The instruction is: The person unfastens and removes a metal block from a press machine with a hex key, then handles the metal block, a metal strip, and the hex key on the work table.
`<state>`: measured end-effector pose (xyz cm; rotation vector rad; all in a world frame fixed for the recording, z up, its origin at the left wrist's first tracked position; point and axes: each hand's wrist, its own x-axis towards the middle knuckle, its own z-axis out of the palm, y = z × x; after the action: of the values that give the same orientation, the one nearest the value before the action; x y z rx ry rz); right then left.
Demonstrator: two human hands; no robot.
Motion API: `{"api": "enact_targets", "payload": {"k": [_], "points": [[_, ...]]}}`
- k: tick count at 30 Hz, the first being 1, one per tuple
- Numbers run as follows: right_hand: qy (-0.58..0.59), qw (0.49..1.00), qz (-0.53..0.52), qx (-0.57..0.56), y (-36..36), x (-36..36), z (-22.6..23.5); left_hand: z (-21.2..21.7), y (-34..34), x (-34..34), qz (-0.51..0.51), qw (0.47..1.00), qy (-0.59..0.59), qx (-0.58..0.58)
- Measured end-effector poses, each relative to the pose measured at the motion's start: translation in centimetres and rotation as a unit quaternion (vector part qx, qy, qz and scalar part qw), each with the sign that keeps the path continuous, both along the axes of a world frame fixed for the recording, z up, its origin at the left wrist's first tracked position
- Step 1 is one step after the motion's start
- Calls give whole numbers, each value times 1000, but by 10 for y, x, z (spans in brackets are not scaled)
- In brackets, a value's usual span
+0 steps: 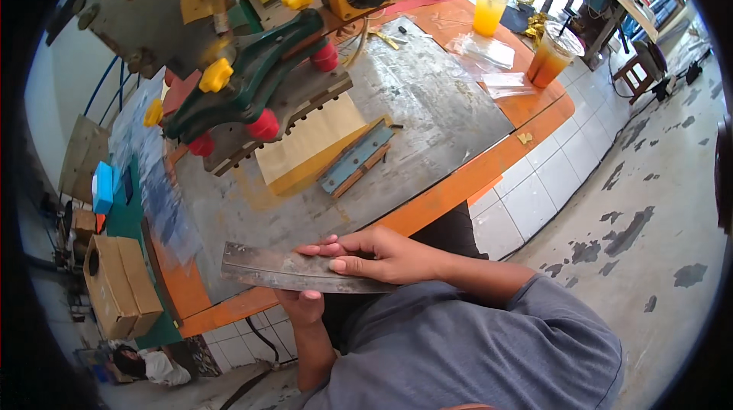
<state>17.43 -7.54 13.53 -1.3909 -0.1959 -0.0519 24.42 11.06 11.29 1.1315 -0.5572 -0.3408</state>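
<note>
We hold a thin grey metal strip (pixel 294 269) over our lap, at the near edge of the bench. Our left hand (pixel 304 307) pinches it from beneath, thumb on its lower edge; our right hand (pixel 374 256) lies fingers-flat on top. It looks stiff, light, sharp-edged, best gripped along the long edges. Beyond lie the steel-topped workbench (pixel 427 97), a blue-faced bar (pixel 355 158), and the green press (pixel 244 82).

Orange-edged workbench (pixel 458 181) with grey metal sheet (pixel 427 104), green press (pixel 244 85), 2 iced drinks (pixel 489 5).
</note>
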Motion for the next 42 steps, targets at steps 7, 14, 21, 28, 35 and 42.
{"api": "enact_targets", "payload": {"k": [7, 14, 21, 28, 35, 42], "points": [[-63, 952, -149, -260, -73, -4, 4, -3, 56, 29, 22, 999, 27, -35], [-31, 890, -349, -291, -134, 14, 10, -5, 70, 34, 67, 987, 72, -128], [-25, 861, -402, -309, -137, 29, -18, 0, 46, 29, 65, 996, 59, -18], [-9, 855, -351, -382, -131, 28, -18, 7, 20, 31, 7, 997, 77, -7], [5, 806, -343, -483, -128, 30, -25, 6, 5, 35, -16, 994, 111, -7], [-20, 762, -320, -563, -125, 35, -26, -3, 7, 39, -45, 985, 165, -29]]}}
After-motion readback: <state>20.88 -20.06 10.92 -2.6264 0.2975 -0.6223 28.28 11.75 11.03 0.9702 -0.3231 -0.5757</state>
